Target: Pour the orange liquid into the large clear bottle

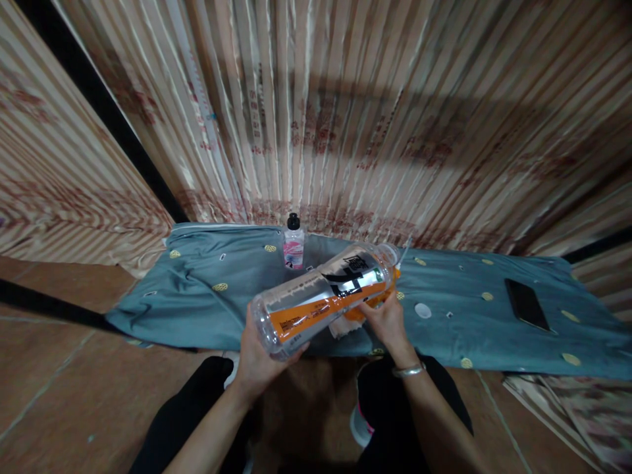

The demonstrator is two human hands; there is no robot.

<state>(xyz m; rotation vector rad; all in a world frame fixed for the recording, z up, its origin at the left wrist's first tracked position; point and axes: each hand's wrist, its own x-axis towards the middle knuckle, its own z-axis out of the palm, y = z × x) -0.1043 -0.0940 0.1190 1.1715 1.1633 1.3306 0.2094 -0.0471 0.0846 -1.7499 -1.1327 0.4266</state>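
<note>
A large clear plastic bottle (320, 296) with an orange, white and black label lies almost on its side in the air, its open neck pointing to the upper right. My left hand (259, 359) is closed round its base. My right hand (388, 322) is closed under the bottle near its neck, on something orange and pale that I cannot make out. A white cap (423, 310) lies on the teal cloth (207, 289) just right of my right hand.
A small bottle (293, 245) with a black cap and pink label stands at the cloth's far edge. A dark phone (526, 304) lies on the cloth to the right. Striped curtains hang behind. Brown floor tiles lie at left, my knees below.
</note>
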